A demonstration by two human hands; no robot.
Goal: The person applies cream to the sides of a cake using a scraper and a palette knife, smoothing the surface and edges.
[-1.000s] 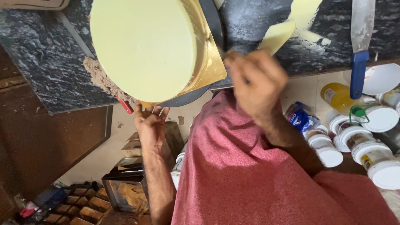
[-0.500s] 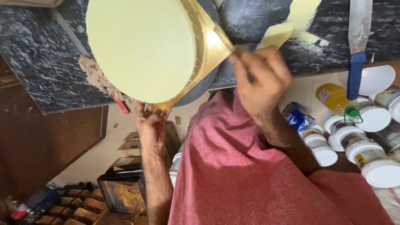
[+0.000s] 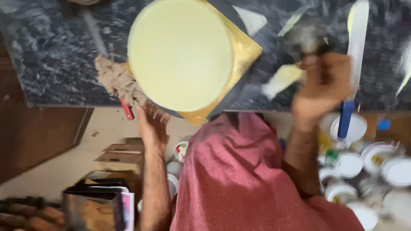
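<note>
Cake (image 3: 180, 53), round and pale yellow, is sitting smoothly iced on a gold board (image 3: 246, 53) on the dark desk (image 3: 47, 55). Left hand (image 3: 150, 124) is gripping the board's edge; right hand (image 3: 321, 87) is closing around a blurred scraper (image 3: 282, 79), so the icing looks nearly finished.

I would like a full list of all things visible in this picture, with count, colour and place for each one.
cake: one, pale yellow, round, centre of the counter
gold board: one, under the cake
counter: one, dark marbled
long spatula: one, blue handle, right
cloth: one, brownish, left of the cake
lidded tubs: several, white, lower right
boxes: several, brown, lower left
left hand: at the board's near edge
right hand: blurred, holds a pale scraper
</note>
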